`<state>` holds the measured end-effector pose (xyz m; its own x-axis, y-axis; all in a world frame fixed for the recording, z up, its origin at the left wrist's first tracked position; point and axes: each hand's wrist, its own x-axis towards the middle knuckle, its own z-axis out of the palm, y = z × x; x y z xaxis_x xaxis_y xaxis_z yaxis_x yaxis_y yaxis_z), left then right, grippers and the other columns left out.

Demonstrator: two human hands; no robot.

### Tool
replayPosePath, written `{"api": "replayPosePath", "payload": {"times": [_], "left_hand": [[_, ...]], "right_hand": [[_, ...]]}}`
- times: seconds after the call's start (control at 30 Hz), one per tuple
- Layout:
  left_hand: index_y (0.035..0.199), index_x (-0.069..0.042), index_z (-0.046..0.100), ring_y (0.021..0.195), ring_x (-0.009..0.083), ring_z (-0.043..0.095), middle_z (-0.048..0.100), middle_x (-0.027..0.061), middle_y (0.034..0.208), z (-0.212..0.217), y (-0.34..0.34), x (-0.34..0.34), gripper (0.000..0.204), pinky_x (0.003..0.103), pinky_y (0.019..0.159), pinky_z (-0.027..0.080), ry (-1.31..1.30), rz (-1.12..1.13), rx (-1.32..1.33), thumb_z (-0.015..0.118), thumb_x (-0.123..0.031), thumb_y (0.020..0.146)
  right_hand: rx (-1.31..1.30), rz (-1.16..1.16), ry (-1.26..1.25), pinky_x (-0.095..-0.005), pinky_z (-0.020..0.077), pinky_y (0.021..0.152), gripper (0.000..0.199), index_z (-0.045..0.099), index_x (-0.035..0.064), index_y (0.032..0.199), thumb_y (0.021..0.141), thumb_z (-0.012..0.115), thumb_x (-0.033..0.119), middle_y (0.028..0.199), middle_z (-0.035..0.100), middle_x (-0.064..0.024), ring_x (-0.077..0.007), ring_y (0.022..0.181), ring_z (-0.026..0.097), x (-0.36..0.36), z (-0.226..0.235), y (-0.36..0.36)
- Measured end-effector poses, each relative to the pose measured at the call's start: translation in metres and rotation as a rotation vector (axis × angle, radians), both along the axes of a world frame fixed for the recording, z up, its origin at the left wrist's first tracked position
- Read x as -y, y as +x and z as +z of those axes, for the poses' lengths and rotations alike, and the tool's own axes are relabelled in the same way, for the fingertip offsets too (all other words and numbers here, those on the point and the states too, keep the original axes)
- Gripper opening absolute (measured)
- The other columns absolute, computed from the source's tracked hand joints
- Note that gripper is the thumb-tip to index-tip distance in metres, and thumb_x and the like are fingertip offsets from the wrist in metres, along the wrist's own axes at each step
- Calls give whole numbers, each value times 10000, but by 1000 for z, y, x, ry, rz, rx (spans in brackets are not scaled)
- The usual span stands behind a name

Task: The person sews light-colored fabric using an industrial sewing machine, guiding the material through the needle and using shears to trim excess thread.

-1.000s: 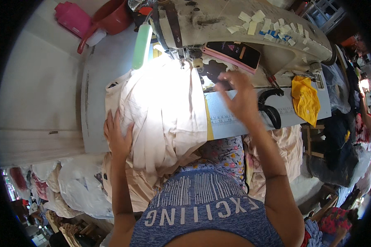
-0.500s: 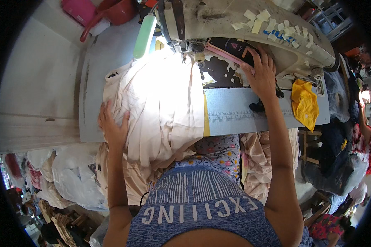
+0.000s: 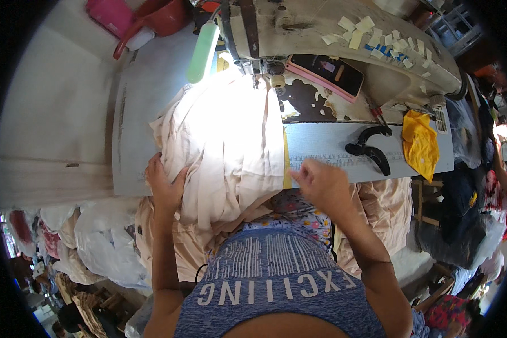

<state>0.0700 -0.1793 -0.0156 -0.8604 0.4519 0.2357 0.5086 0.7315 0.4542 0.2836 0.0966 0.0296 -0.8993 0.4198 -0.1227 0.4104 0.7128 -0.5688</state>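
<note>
Cream fabric (image 3: 219, 174) lies bunched in folds under the sewing machine (image 3: 298, 28), brightly lit near the needle, and hangs over the table's front edge. My left hand (image 3: 168, 183) rests on its left side, fingers and thumb apart. Over the front edge, right of the fabric, is my right hand (image 3: 324, 183). It is blurred, its fingers seem curled, and I cannot make out anything in them. A phone in a pink case (image 3: 327, 76) lies on the machine bed with its screen lit, and neither hand touches it.
On the table's right lie a black curved object (image 3: 372, 149), a red-handled tool (image 3: 376, 112) and a yellow cloth (image 3: 419, 145). A pale green lamp (image 3: 204, 53) hangs left of the needle. A red dipper (image 3: 158, 19) stands at the back left. Plastic-wrapped bundles (image 3: 104, 242) sit lower left.
My right hand has left the phone and come down toward me, beside the fabric. The phone's screen and the black curved object are now uncovered. My left hand has shifted slightly right and nearer.
</note>
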Motion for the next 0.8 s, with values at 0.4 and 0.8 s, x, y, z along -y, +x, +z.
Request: {"api": "replayPosePath", "payload": {"times": [0.4,0.8], "left_hand": [[1044,36,562,835,297,621,638,199,937,65,-52,-32,305,341,763,471,276,55,-285,636,-48,760],[1322,-102,413,1161,376,455,499,188,1253,63,-139,-79,668,405,966,370,-340,-57,-385,611,-5,692]], "right_hand": [[103,238,-1073,-342,466,861,484,543,-9,1191,877,606,354,1107,618,-170,-241,1021,593,71,-91,-1],[332,260,-1129,-297,406,947,517,583,-6,1179,899,560,429,1126,618,-145,-222,1054,559,50,-91,13]]}}
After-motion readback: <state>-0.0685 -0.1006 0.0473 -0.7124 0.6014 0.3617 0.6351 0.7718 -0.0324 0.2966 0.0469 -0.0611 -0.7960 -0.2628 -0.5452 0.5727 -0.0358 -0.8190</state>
